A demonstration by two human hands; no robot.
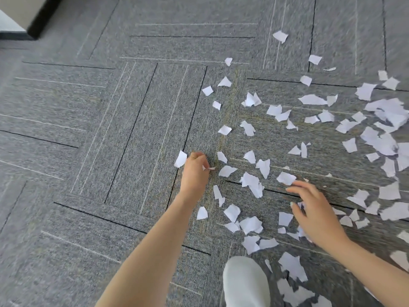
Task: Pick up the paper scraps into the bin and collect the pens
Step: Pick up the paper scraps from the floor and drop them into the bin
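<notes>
My left hand (194, 173) is closed in a pinch, its fingertips nipping a small scrap (210, 168) that pokes out to the right of them, low over the carpet (88, 151). A bigger scrap (180, 159) lies just left of that hand, touching the knuckles as far as I can tell. More scraps (252, 182) lie just to the right of the pinch, scattered between my two hands.

My right hand (316, 216) is open, fingers spread and slack, palm down over the litter. Its fingertips (292, 190) reach to the edge of one white piece (286, 178). Some bits lie partly under the palm; whether I press on them I cannot tell.

The thickest spread of paper lies to the right, well beyond that hand. My pale shoe (244, 282) stands at the bottom, between my forearms.
</notes>
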